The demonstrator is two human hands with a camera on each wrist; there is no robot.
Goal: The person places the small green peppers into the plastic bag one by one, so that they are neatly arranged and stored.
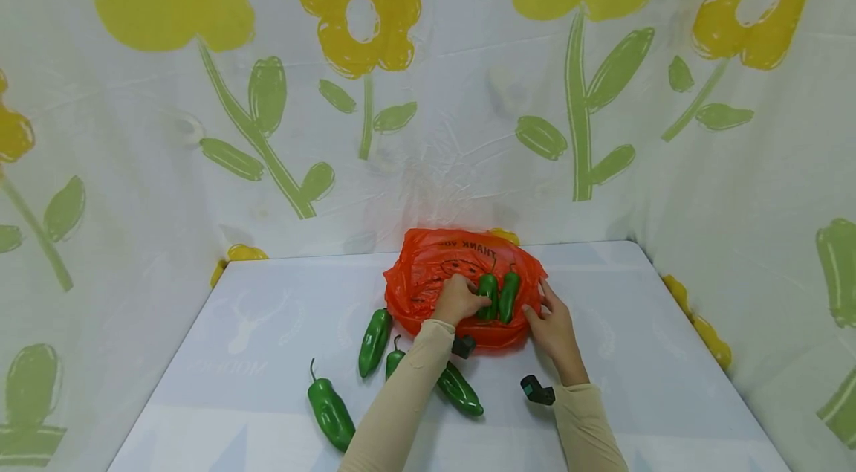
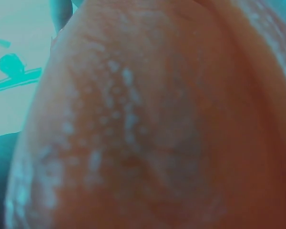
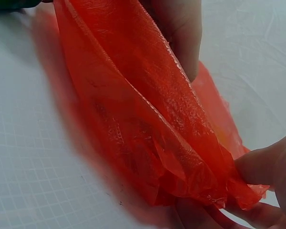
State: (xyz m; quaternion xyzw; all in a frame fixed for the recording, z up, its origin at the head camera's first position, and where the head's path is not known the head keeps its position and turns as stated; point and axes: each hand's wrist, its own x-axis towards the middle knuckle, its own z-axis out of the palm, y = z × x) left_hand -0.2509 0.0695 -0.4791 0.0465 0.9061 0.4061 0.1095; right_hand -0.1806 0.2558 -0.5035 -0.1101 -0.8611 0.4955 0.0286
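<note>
While right hand [image 1: 556, 331] pinches red bag [image 1: 423, 250], left hand [image 1: 458, 300], nearer, grips green pepper [image 1: 488, 285] at its 3 o'clock, long axis 12-to-6.

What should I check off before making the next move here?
1. Right hand gripping the red bag: ok, it pinches the edge.
2. Left hand gripping the left pepper at the bag: cannot tell; it touches it, but the grasp is partly obscured.
3. Second pepper beside it: ok, lies against the red plastic.
4. Space around the left sleeve clear: not ok; four loose peppers lie on the table, one mostly hidden.
5. Left wrist view: not ok, a blurred close-up.
</note>
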